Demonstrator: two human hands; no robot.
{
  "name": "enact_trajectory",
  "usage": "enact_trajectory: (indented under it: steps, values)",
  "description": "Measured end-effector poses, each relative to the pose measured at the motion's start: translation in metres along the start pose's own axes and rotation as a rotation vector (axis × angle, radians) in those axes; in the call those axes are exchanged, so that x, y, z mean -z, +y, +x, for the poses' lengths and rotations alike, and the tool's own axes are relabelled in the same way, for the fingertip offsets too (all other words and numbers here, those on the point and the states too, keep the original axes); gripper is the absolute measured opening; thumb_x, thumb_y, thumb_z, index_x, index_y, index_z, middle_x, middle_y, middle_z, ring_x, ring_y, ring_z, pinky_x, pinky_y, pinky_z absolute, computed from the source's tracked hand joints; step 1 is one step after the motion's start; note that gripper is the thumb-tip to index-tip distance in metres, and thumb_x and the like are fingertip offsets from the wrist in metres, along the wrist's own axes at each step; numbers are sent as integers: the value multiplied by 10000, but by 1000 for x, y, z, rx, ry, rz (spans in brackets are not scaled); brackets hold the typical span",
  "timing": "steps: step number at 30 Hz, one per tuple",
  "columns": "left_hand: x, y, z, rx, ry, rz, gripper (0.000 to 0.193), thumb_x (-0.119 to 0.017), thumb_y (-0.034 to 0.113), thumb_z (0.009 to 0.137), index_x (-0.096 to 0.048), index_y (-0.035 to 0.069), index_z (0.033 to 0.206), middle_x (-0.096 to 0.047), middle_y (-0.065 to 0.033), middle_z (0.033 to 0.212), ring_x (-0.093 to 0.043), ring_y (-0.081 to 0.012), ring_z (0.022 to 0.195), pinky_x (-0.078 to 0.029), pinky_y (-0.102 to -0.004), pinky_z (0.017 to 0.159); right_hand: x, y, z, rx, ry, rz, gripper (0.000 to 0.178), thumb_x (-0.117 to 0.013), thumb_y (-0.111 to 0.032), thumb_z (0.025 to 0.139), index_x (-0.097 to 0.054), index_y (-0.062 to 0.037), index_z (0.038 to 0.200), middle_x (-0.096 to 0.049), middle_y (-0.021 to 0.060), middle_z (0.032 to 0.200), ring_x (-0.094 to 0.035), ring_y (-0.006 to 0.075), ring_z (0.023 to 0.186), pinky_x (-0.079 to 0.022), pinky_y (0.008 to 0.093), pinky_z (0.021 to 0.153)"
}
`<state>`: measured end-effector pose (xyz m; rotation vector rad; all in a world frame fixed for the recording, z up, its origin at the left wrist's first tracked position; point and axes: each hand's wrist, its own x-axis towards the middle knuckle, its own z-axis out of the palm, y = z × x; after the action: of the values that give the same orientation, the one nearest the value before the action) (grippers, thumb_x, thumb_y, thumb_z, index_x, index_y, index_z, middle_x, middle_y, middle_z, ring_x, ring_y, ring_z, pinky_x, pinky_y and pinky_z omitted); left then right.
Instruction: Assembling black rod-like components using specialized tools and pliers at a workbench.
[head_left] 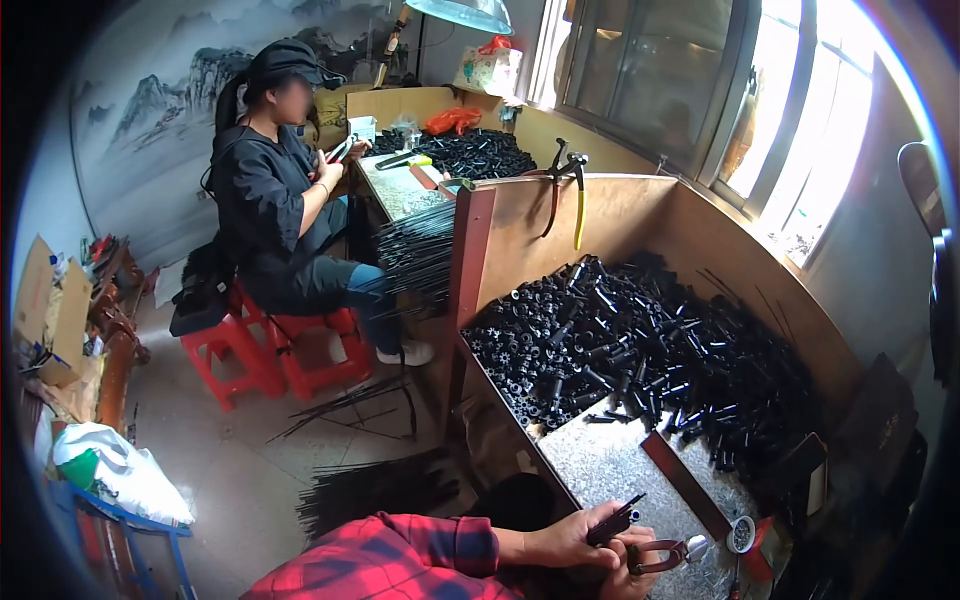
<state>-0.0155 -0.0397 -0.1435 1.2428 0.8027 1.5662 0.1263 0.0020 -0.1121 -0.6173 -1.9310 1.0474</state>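
Observation:
In my left hand [572, 540], the fingers are closed around a dark, slender tube-like part [612, 522] with a thin tip pointing up and right. My right hand [628, 572] sits just below it, almost touching, closed on pliers with reddish handles [655, 556]. Their metal end [695, 548] lies toward the small round white cup [741, 535]. Both hands are at the near edge of a worn grey work surface [595, 455]. A heap of black tubular parts [640, 350] covers its far portion.
A dark red flat bar [686, 487] lies on the work surface. Cutting pliers [570, 185] hang over the wooden partition [590, 210]. Beyond it, a co-worker [275, 190] sits on red stools [235, 345] at another bench. Bundled black rods [375, 490] lie on the floor.

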Motion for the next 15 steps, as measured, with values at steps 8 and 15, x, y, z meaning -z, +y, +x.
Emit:
enact_trajectory:
  steps: [8,15]
  values:
    - [-2,8,1,14,-10,-101,745,-782,383,739,-391,68,1290,-541,43,967,-467,-29,878,-402,-214,814,0,-8,-1,-47,2,108,79,-616,-5,847,-594,27,915,-582,119,963,-568,200,870,-484,304,754]
    - [3,9,0,51,-4,-70,770,-797,375,722,-383,70,1295,-515,73,854,-462,-11,795,-396,-195,732,-3,-13,4,-76,-29,267,101,-614,-39,865,-594,18,945,-580,118,971,-566,202,885,-467,304,789]
